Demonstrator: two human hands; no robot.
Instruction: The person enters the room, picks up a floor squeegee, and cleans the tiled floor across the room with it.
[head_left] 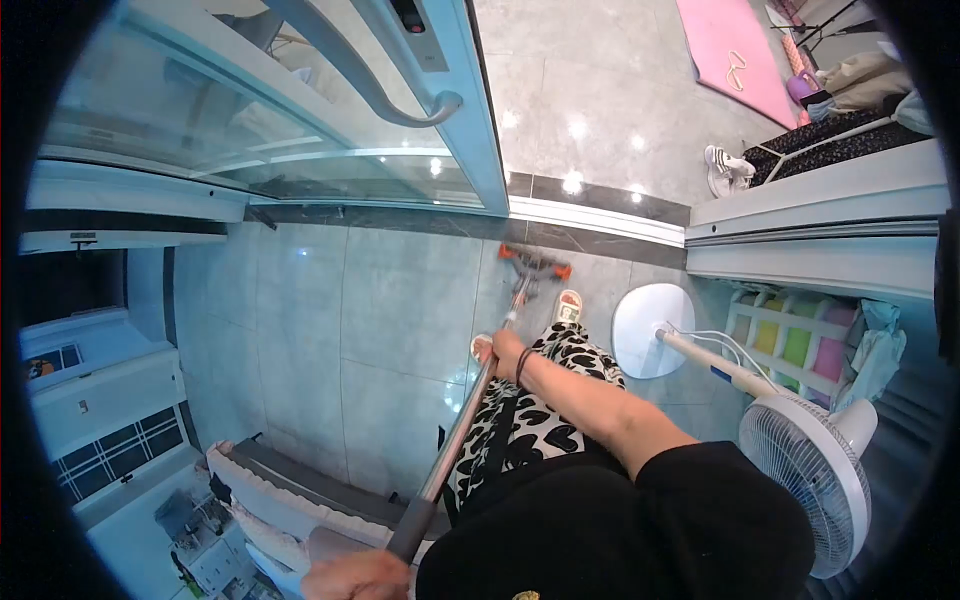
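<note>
A long-handled mop runs diagonally from the bottom left up to its orange-and-grey head, which rests on the grey tiles just below the door threshold. My right hand is closed around the metal pole about midway, with a dark band on the wrist. At the bottom left, my left hand wraps the dark grip at the pole's upper end and looks slightly blurred. The mop head lies just ahead of my sandalled feet.
A white fan with a round base stands at right, beside a shelf with coloured bins. A glass door is at upper left. Beyond the threshold are shoes and a pink mat. A cushioned bench is lower left.
</note>
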